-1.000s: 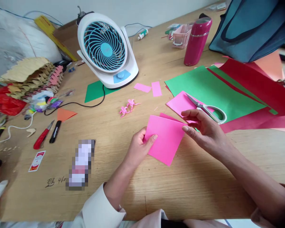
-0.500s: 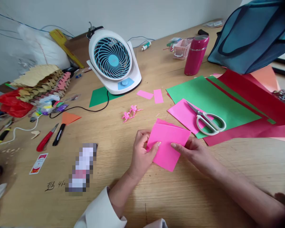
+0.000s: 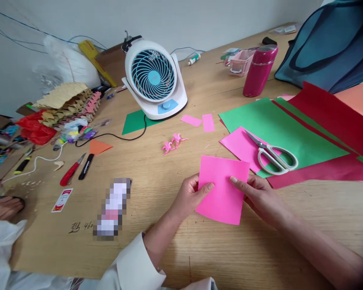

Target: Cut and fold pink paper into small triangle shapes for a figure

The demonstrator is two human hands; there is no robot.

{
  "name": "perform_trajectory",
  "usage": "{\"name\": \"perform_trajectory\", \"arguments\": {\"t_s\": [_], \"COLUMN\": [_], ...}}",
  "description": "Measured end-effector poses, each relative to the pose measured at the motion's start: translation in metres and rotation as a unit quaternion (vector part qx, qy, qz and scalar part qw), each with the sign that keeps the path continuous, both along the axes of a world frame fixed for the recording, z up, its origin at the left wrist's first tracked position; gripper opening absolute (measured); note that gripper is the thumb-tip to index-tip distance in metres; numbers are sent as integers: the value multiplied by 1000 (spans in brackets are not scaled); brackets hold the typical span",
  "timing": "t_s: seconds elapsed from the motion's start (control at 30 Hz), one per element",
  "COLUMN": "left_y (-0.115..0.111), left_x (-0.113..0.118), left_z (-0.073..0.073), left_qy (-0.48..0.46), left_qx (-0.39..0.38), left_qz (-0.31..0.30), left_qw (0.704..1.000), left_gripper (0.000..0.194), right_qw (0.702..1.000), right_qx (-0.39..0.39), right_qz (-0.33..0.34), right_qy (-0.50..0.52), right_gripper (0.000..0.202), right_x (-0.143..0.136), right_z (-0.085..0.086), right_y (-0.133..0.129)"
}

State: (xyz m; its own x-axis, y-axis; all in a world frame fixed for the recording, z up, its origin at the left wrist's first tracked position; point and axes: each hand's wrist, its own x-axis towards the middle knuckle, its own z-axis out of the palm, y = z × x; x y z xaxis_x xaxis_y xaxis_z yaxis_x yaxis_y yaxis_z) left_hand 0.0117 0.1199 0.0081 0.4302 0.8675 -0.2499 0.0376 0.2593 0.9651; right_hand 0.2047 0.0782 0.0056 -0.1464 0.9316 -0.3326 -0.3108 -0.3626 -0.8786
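Note:
A square of pink paper (image 3: 220, 205) is held up over the table between both hands. My left hand (image 3: 192, 195) pinches its left edge, thumb on the front and fingers behind. On the right edge, my right hand (image 3: 258, 195) grips it the same way. White-handled scissors (image 3: 274, 155) lie closed to the right, across another pink sheet (image 3: 240, 143) and a large green sheet (image 3: 245, 114). Beyond the held paper sit small folded pink paper figures (image 3: 172, 143) and two pink paper strips (image 3: 208, 123).
A white fan (image 3: 154, 78) stands at the back. A magenta bottle (image 3: 260, 72) and a blue bag (image 3: 326, 48) are at back right. On the left are a red knife (image 3: 71, 171), a black marker (image 3: 86, 166) and a blurred-out phone (image 3: 111, 209). Another person's hand (image 3: 6, 207) rests at far left.
The pink paper has turned in my hands and now stands more upright, its edges lined up as one sheet. My view has shifted slightly left, showing more of the other person's hand.

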Motion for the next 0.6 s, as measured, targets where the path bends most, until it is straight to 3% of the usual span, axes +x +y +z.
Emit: {"name": "perform_trajectory", "arguments": {"t_s": [0.3, 0.47, 0.6], "left_y": [-1, -2, -2], "left_x": [-2, -1, -2], "left_z": [1, -2, -6], "left_qy": [30, 52, 69], "left_qx": [15, 28, 41], "left_qz": [-24, -46, -61], "left_qw": [999, 997, 995], "left_gripper": [37, 30, 26], "right_qw": [998, 997, 996], "right_qx": [-12, -31, 0], "right_qz": [-56, -66, -88], "right_qy": [-19, 23, 28], "right_gripper": [37, 35, 31], "right_x": [4, 3, 3], "right_z": [7, 8, 5], "right_y": [3, 2, 3]}}
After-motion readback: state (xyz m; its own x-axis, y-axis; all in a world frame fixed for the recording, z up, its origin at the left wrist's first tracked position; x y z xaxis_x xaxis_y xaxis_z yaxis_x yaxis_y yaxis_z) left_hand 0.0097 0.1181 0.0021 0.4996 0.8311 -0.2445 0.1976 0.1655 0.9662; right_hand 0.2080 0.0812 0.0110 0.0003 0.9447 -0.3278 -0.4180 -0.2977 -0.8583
